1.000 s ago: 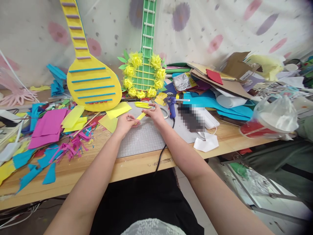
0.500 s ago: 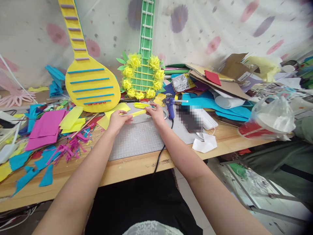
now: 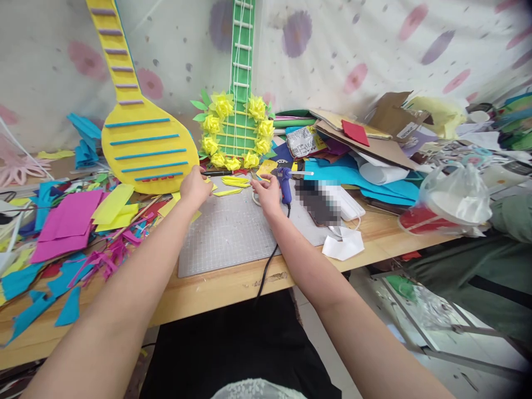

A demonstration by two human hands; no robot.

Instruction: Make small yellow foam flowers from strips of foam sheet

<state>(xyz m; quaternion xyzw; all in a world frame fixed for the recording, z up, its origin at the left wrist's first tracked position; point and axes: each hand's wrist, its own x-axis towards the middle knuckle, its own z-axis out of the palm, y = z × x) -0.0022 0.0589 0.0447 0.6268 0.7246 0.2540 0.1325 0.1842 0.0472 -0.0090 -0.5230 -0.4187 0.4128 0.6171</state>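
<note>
In the head view, I see yellow strips [image 3: 235, 182] lying near the far edge of the grey mat [image 3: 226, 238], between the hands. The left hand [image 3: 196, 189] is over its far-left corner; I cannot tell its fingers' state. The right hand [image 3: 266, 194], fingers slightly apart, is beside the glue gun [image 3: 285, 187].

The wooden counter [image 3: 226, 289] carries a grey cutting mat [image 3: 226, 238], reaching from just below the left grip [image 3: 196, 189] past the right grip [image 3: 266, 194]. Blue scraps [image 3: 68, 308] lie well left of the left grip; a red container [image 3: 421, 218] sits well right of the right grip.
</note>
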